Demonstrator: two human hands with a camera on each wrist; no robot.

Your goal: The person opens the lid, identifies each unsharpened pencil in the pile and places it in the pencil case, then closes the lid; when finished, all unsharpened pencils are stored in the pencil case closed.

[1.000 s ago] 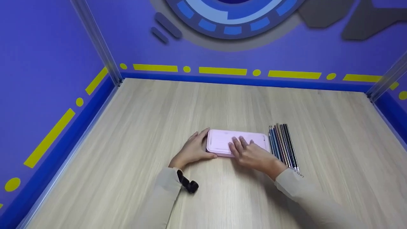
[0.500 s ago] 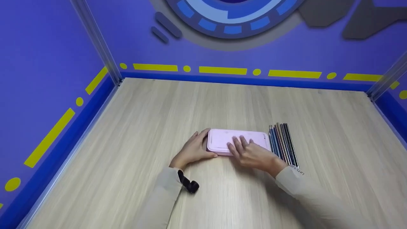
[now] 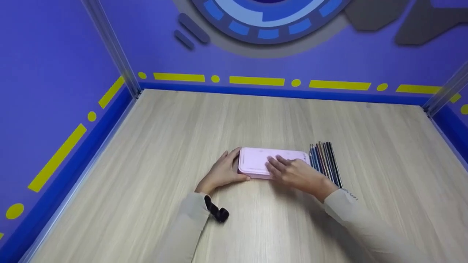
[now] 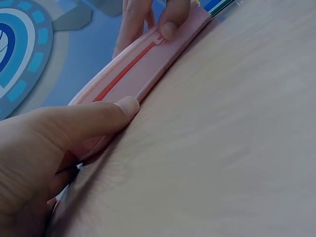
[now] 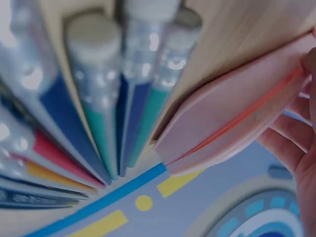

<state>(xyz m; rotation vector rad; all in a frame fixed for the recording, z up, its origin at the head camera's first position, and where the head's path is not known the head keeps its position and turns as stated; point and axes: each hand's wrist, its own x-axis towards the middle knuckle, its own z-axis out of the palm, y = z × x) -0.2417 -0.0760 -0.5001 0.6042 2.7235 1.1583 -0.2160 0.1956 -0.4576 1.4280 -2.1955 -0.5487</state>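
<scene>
A pink pencil case [image 3: 252, 160] lies flat on the table, a red zipper [image 4: 126, 74] running along its front side. My left hand [image 3: 223, 171] grips its left end, thumb along the front side and fingers round the back. On the right half, my right hand [image 3: 296, 175] has fingers over the lid. Its thumb is at the zipper in the left wrist view, where it pinches the zipper pull, mostly covered. Right beside the case's right end, several pencils [image 3: 323, 160] lie side by side; the right wrist view shows their eraser ends close up.
The wood-grain table [image 3: 175, 138] is bounded by a blue printed back wall [image 3: 256, 65] and a left wall [image 3: 44, 91]. A black strap [image 3: 218, 213] sticks out from the left sleeve cuff.
My right hand and forearm have shifted slightly to the right along the pencil case, overlapping the pencils more. The left hand and the case stay nearly where they were.
</scene>
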